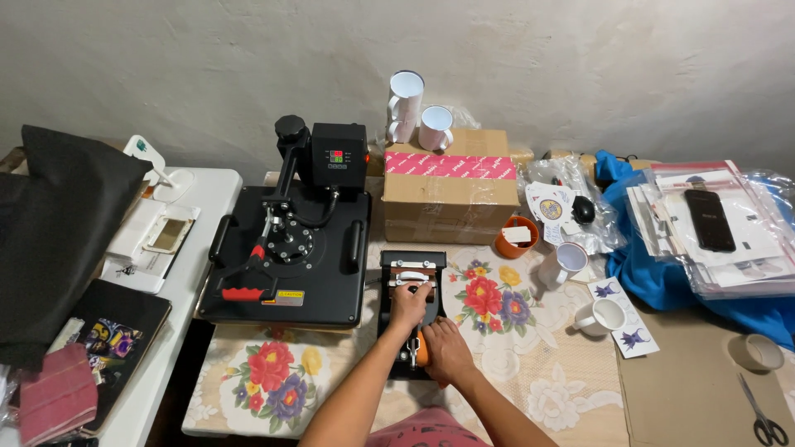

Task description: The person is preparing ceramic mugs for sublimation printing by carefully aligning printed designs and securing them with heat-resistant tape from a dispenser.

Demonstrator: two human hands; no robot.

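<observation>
At table centre, on a floral tablecloth (497,348), sits a small black mug press (411,310), its near end covered by the person's two hands. Left hand (410,302): fingers curled down over the press's white-and-orange heating band, resting on it; whether they grip anything cannot be told. Right hand (447,349): closed around an orange handle knob (422,351), only a sliver of which shows between the hands. Both forearms enter from the lower edge, which cuts them off.

Left of the mug press, just beside it: a large black flat heat press (286,248) with a red-tipped lever and a control box whose display is too small to read. Behind: a taped cardboard box (451,194) bearing two white mugs (414,112), one tilted. Right of the press: two more white mugs (600,314), one standing on a printed sheet, and an orange bowl (515,240). Far right: blue cloth (662,277) under bagged papers, a tape roll (758,352), and scissors (762,414) partly cut by the frame
</observation>
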